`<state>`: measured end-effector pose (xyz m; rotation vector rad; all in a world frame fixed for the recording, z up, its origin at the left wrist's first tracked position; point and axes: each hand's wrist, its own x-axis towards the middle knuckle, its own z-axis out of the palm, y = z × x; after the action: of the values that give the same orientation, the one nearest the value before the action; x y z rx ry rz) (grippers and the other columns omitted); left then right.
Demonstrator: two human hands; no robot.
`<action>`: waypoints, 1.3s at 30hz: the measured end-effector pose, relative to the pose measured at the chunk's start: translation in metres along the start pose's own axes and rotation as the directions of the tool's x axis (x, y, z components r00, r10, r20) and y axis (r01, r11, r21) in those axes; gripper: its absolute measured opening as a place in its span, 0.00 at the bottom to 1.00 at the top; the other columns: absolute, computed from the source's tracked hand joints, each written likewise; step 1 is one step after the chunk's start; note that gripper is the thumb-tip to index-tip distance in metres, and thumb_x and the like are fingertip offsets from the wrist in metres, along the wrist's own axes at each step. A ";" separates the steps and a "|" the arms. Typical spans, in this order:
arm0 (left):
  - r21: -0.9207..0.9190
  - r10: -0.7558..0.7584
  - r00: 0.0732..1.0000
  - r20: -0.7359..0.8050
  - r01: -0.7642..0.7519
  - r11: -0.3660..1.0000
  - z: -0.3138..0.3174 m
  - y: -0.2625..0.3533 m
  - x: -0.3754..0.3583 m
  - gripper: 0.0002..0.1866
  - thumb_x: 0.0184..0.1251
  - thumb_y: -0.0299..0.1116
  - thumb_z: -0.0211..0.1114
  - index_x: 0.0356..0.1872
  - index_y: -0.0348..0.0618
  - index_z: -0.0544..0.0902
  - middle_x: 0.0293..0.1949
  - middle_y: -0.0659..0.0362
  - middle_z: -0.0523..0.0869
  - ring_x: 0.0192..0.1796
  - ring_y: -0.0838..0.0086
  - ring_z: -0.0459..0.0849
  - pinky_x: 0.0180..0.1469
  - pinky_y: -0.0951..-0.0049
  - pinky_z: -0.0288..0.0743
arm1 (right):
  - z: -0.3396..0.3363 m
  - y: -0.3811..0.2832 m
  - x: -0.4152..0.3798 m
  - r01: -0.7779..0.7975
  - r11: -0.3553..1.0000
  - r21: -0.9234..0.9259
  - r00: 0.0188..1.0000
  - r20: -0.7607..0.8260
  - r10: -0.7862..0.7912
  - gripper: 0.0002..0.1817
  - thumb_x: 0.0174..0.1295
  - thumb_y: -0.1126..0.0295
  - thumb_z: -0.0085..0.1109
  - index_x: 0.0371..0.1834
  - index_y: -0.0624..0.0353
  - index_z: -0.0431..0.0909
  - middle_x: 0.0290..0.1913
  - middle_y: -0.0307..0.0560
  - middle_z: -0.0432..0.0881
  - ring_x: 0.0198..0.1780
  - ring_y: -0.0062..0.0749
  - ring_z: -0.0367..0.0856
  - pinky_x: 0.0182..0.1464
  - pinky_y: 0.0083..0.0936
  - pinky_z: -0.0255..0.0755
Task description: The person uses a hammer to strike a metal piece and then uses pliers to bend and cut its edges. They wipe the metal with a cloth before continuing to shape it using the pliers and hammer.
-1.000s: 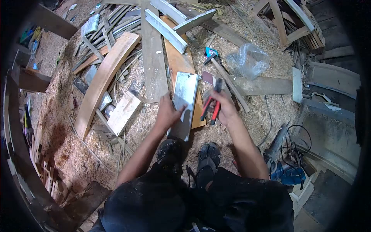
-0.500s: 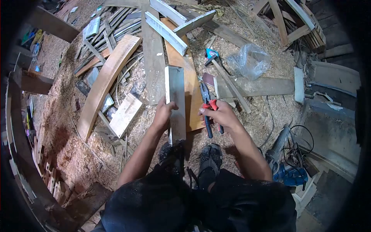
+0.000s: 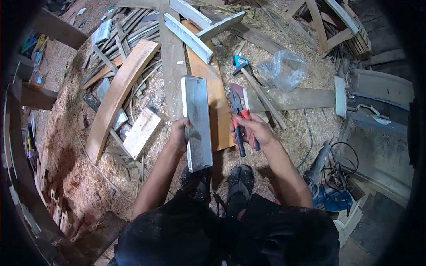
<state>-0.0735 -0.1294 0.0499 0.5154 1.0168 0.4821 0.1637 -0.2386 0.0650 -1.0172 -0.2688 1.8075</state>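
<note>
My left hand (image 3: 179,134) is closed on the left edge of a short wooden board (image 3: 198,119), its thumb lying on the face. The board has whitish edges and a grey face, and is held lengthwise away from me. In my right hand (image 3: 256,131) is a pair of pliers (image 3: 236,103) with red and black handles, jaws pointing away from me. The handles are spread apart at their ends. Beyond the pliers a hammer (image 3: 264,95) lies on the floor, close to a blue tape measure (image 3: 241,60) and a reddish-brown flat piece (image 3: 238,90).
Wood shavings (image 3: 106,177) cover the floor. A curved plank (image 3: 122,97) and a pale wood block (image 3: 141,133) lie left. Ahead are an orange-brown board (image 3: 220,111) and several white-edged pieces. A plastic bag (image 3: 284,71) lies right, a blue power tool (image 3: 335,200) lower right.
The board in my left hand has turned so that more of its grey face shows, and shifted slightly left. The pliers remain in my right hand, tilted a little differently.
</note>
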 end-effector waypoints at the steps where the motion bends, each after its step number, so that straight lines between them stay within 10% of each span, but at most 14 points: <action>1: -0.004 -0.016 1.000 0.020 0.016 1.000 -0.003 -0.002 0.002 0.22 0.45 0.32 0.57 0.43 0.31 0.78 0.33 0.50 0.81 0.33 0.60 0.83 0.36 0.60 0.83 | 0.004 0.001 -0.001 0.004 1.000 -0.015 1.000 0.005 -0.004 0.23 0.73 0.68 0.53 0.69 0.61 0.68 0.40 0.48 0.81 0.41 0.32 0.83 0.44 0.30 0.80; 11: 0.046 -0.192 0.972 0.134 0.188 0.981 0.002 -0.004 -0.002 0.34 0.54 0.46 0.56 0.61 0.37 0.77 0.45 0.48 0.85 0.44 0.57 0.85 0.48 0.55 0.81 | 0.013 0.002 0.003 0.014 0.986 -0.165 0.999 -0.029 -0.019 0.21 0.70 0.76 0.52 0.65 0.63 0.68 0.60 0.57 0.81 0.59 0.41 0.83 0.56 0.38 0.79; 16: 0.026 -0.173 0.978 0.114 0.171 0.985 -0.001 -0.013 0.005 0.25 0.57 0.45 0.58 0.50 0.37 0.80 0.40 0.47 0.86 0.39 0.61 0.85 0.44 0.62 0.81 | 0.027 -0.002 0.000 0.027 0.923 -0.384 0.985 -0.148 -0.090 0.22 0.63 0.80 0.50 0.63 0.62 0.70 0.61 0.52 0.82 0.59 0.40 0.83 0.57 0.37 0.76; 23: 0.154 -0.262 0.938 0.227 0.231 0.961 0.010 0.008 0.004 0.30 0.58 0.43 0.51 0.57 0.30 0.74 0.45 0.38 0.84 0.42 0.53 0.87 0.46 0.55 0.83 | 0.016 0.015 0.034 0.102 -0.007 -0.995 0.689 0.076 -0.721 0.29 0.60 0.83 0.47 0.68 0.71 0.61 0.54 0.66 0.76 0.60 0.57 0.78 0.63 0.43 0.69; 27: -0.025 -0.289 0.885 0.366 0.320 0.947 0.031 0.029 -0.017 0.37 0.54 0.42 0.49 0.66 0.29 0.69 0.48 0.33 0.84 0.45 0.46 0.87 0.50 0.50 0.83 | 0.025 0.019 0.037 -0.138 -0.501 -0.854 0.742 0.246 -0.624 0.32 0.66 0.76 0.48 0.74 0.73 0.55 0.62 0.69 0.69 0.69 0.61 0.68 0.71 0.68 0.55; 39: -0.227 -0.225 0.802 0.554 0.406 0.885 0.009 0.048 -0.025 0.48 0.43 0.38 0.54 0.73 0.31 0.60 0.58 0.24 0.75 0.50 0.39 0.86 0.50 0.46 0.86 | 0.028 -0.010 0.042 -0.175 -0.811 -0.558 0.657 0.548 -0.518 0.34 0.68 0.69 0.49 0.77 0.65 0.56 0.63 0.63 0.67 0.63 0.57 0.72 0.65 0.79 0.55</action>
<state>-0.0828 -0.1087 0.0997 0.1355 0.4671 0.1821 0.1437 -0.1913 0.0666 -1.9781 -2.2584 -0.5726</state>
